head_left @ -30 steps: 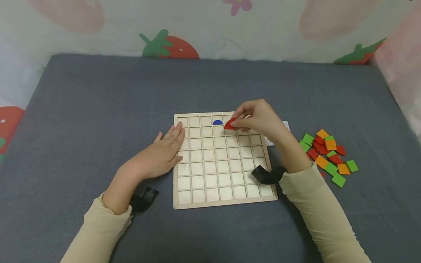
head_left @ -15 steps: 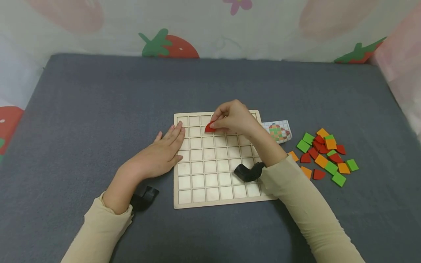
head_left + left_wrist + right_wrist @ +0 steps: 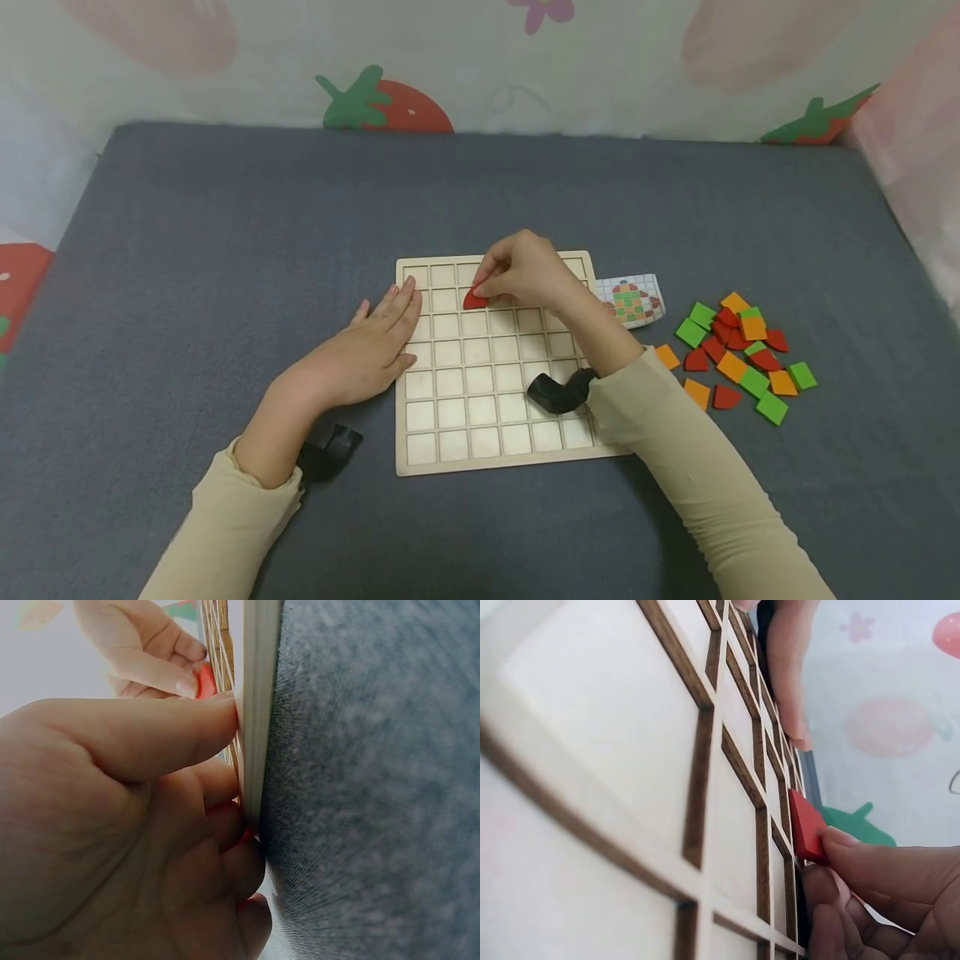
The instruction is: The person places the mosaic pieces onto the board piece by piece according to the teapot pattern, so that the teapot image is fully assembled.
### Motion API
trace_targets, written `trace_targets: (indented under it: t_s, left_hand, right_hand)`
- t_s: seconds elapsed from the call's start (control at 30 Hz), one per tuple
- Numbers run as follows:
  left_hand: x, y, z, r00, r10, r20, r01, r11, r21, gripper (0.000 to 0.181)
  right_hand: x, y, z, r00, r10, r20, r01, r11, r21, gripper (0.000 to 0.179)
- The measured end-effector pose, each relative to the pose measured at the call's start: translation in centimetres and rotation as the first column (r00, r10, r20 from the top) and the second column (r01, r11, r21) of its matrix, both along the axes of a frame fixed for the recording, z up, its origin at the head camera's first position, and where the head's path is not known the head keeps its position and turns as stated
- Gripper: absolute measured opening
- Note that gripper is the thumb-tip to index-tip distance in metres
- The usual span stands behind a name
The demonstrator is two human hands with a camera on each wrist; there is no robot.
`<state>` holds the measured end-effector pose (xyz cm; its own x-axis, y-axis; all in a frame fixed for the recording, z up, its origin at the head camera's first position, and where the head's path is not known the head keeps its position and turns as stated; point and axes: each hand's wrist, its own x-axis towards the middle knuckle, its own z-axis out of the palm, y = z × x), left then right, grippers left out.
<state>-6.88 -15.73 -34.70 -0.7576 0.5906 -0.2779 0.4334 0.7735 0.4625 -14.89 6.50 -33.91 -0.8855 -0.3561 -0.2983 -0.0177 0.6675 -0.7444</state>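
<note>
My right hand (image 3: 525,267) pinches a red quarter-round tile (image 3: 474,298) between thumb and fingers, over the second row of the wooden grid board (image 3: 517,461). In the right wrist view the red tile (image 3: 807,829) is tilted, its edge right at the grid's ribs. My left hand (image 3: 367,350) lies with fingers spread across the board's left rim, holding nothing. The left wrist view has its thumb (image 3: 180,731) against the board's edge and the red tile (image 3: 204,681) beyond. The right hand hides part of the top rows.
A printed pattern card (image 3: 633,300) pokes out from under the board's right side. Right of it lies a loose pile of green, orange and red tiles (image 3: 731,367), some overlapping. Black wrist straps (image 3: 555,393) hang near both sleeves. A grey cloth (image 3: 247,208) covers the table.
My right hand has carried the red tile left and slightly nearer across the board, now covering the blue half-round piece seen earlier. More of the card shows. The left hand stays put.
</note>
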Motion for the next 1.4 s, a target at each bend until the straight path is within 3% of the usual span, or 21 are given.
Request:
trace_targets:
  t_s: [0.17, 0.8, 0.97, 1.1, 1.27, 1.4]
  left_hand:
    - [0.0, 0.0, -0.1, 1.000, 0.000, -0.001, 0.000, 1.000, -0.004, 0.064]
    - [0.0, -0.1, -0.2, 1.000, 0.004, -0.006, -0.004, 1.000, -0.006, 0.064]
    - [0.0, -0.1, -0.2, 1.000, 0.005, -0.012, -0.005, 1.000, -0.004, 0.064]
    - [0.0, 0.0, -0.2, 1.000, 0.005, -0.011, -0.005, 1.000, -0.004, 0.064]
    - [-0.1, 0.2, -0.2, 1.000, 0.004, -0.009, -0.004, 1.000, -0.005, 0.064]
    - [-0.1, 0.3, -0.1, 1.000, 0.000, -0.011, 0.000, 1.000, -0.007, 0.064]
  right_hand:
    - [-0.2, -0.2, -0.1, 0.999, 0.033, -0.036, -0.030, 0.998, 0.059, 0.008]
    - [0.0, -0.4, 0.0, 0.995, 0.041, -0.092, -0.031, 0.994, 0.106, 0.005]
    - [0.0, 0.4, 0.0, 0.997, 0.023, -0.075, -0.019, 0.998, 0.052, 0.007]
    - [0.3, 1.8, 0.4, 0.999, -0.014, -0.049, 0.012, 0.999, -0.050, 0.009]
    - [1.2, 4.7, 1.3, 0.998, -0.056, -0.011, 0.054, 0.986, -0.157, 0.012]
    - [1.9, 7.7, 2.2, 0.995, -0.102, 0.002, 0.101, 0.981, -0.168, 0.015]
